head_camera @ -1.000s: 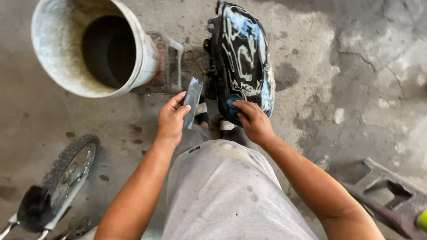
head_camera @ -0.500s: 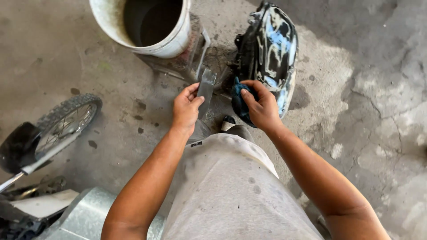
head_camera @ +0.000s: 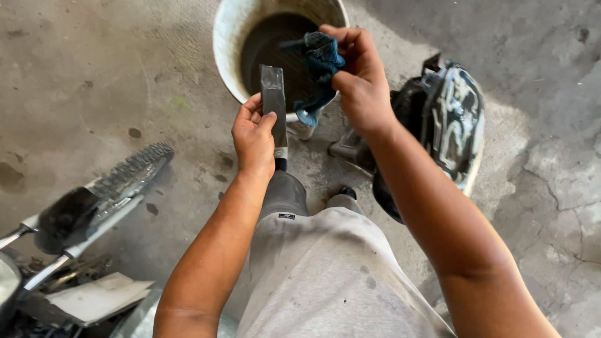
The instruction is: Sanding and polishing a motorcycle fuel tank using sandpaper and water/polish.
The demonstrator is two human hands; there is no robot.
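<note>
My left hand (head_camera: pixel 253 139) grips a flat dark metal strip (head_camera: pixel 274 107) and holds it upright in front of me. My right hand (head_camera: pixel 358 75) is raised above it and pinches a crumpled blue rag (head_camera: pixel 319 72), which hangs just right of the strip's top end. Both hands hover over the near rim of a white bucket (head_camera: pixel 226 53) with a dark inside. My knees in light grey shorts fill the bottom middle of the view.
A black motorcycle body panel with white graphics (head_camera: pixel 454 128) lies on the concrete floor (head_camera: pixel 94 75) to the right. A motorcycle front wheel with fender (head_camera: pixel 103 194) stands at the left, with a pale flat part (head_camera: pixel 94 297) below it. The concrete at the right is cracked.
Both hands have risen from floor level beside the panel. My right hand lifted the blue rag up over the bucket, and the metal strip now stands upright in my left hand.
</note>
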